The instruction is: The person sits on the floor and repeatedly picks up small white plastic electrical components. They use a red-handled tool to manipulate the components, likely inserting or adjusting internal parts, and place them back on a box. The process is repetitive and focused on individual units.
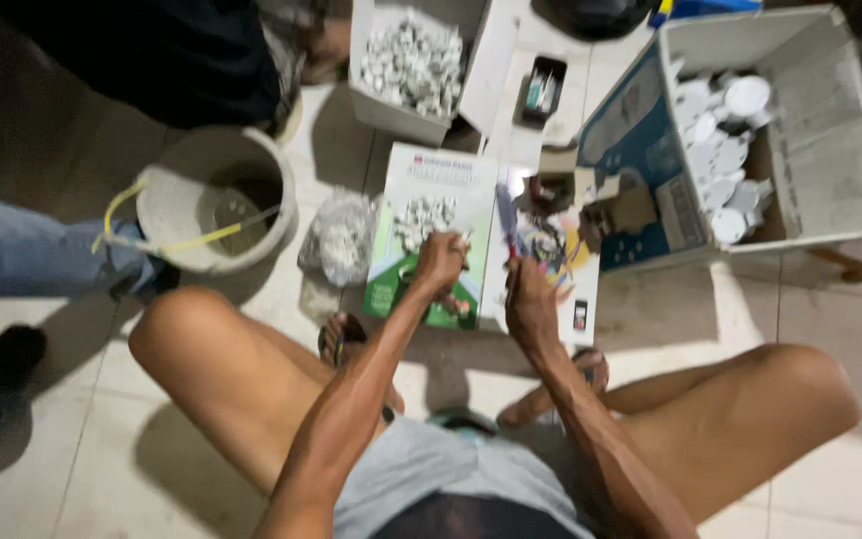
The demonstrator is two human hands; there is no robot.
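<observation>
A pale tiled floor (251,469) carries everything. On it, upper left, stands a grey bucket (214,200) with yellow cord over its rim. Just right of it lies a clear bag (339,240) of small white parts. Next to the bag lies a flat green-and-white box (401,269), and beside that a white printed box (571,289). Further up stands an open carton (413,65) full of white fittings. At the right sits a large open carton (830,130) holding round white discs. A small dark tray (543,90) lies between the 2 cartons.
</observation>
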